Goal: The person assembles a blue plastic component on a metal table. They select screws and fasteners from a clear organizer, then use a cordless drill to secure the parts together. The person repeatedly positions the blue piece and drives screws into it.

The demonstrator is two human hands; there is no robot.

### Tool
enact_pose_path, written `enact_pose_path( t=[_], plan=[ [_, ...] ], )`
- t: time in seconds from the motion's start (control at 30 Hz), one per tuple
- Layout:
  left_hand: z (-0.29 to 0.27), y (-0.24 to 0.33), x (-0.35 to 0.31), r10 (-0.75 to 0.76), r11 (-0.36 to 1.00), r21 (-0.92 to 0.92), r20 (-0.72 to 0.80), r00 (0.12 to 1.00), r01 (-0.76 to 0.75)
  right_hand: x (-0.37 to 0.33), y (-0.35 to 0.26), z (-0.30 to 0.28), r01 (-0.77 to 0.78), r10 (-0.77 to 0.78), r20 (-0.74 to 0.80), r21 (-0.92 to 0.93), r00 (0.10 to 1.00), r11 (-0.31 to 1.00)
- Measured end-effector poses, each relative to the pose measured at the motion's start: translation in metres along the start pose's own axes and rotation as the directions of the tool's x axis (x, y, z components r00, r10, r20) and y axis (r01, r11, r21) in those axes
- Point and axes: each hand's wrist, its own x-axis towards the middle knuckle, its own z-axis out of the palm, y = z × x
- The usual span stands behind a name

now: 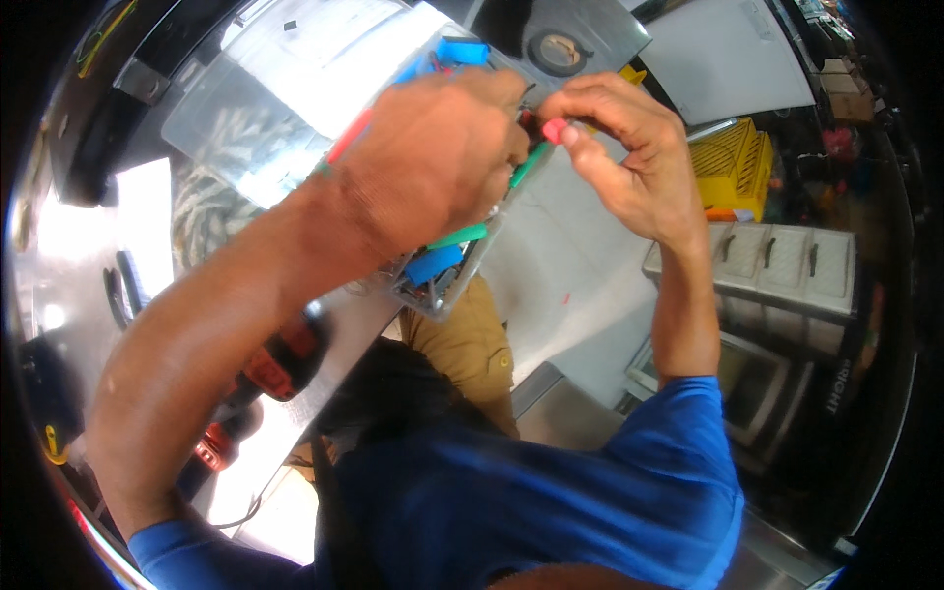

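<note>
My left hand (433, 162) is closed above a clear plastic bin (438, 305); its fingertips are mostly hidden behind its back, so what it grips cannot be made out. Just to the right, my right hand (629, 147) pinches a small pinkish-red piece (556, 130) between thumb and forefinger. A dark, partly red bit shows in the gap between the two hands. Inside the bin lie several coloured pieces, among them a blue piece (433, 264), a green piece (458, 236) and another blue piece (462, 51) at the far end.
An orange-and-black power tool (280, 366) lies on the bench under my left forearm. Left of the bin stands a clear container (211, 128) with greyish contents. Beyond my hands is a black tape roll (559, 51). At right are a yellow crate (733, 167) and white drawers (777, 261).
</note>
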Motion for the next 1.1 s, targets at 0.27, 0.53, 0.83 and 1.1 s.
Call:
enact_pose_path(
  t=[0.27,0.53,0.83,1.1],
  plan=[
    [0.0,-0.003,0.01,0.15,0.981,0.121,0.044,0.988,-0.154,-0.002,0.001,-0.001,0.011,-0.011,0.006,-0.028,1.0,1.0],
    [0.002,-0.003,0.021,0.162,0.962,0.208,0.081,0.983,-0.176,-0.005,0.002,-0.001,0.029,-0.028,0.012,-0.049,1.0,0.998],
    [0.008,0.001,0.016,0.125,0.981,0.151,0.009,0.992,-0.125,-0.009,-0.001,0.004,-0.005,0.004,-0.044,-0.025,0.999,1.0],
    [-0.004,-0.008,0.016,0.165,0.984,0.046,0.089,0.982,-0.17,-0.009,-0.001,0.005,-0.02,0.021,-0.043,0.011,0.999,1.0]
  ],
)
